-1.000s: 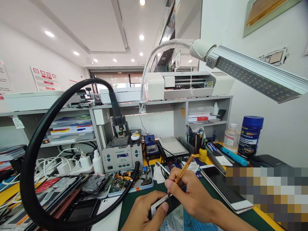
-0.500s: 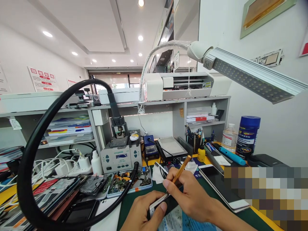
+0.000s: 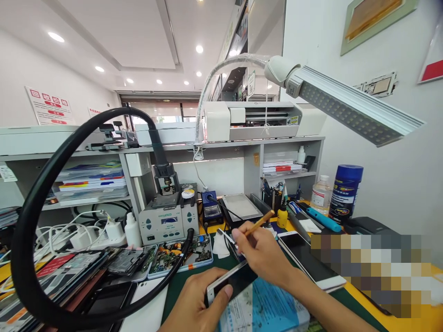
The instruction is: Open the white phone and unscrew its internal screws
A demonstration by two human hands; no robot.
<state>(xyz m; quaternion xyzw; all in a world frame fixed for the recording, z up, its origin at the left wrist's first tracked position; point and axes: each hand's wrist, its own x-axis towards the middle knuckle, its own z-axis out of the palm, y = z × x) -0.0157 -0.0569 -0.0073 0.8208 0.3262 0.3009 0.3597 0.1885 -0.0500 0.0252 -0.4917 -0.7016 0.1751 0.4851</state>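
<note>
A white-edged smartphone with a dark screen is gripped near its left end by my left hand, thumb on the screen side and fingers behind. My right hand pinches a slim tool with a golden handle, held like a pen and slanting up to the right. The tool's tip is hidden by my fingers, so I cannot tell whether it touches the phone. That hand is over the phone's far right end. Below the phone lies a blue and white printed packet on the green mat.
A tray of circuit boards, a hot-air station and its looping black hose are on the left. To the right lie a white tablet, a yellow bottle and a blue can. A lamp hangs above.
My right hand has lifted slightly from the phone's edge, and the handle leans lower to the right. The phone is tilted so more of its screen shows. The view has shifted a little right.
</note>
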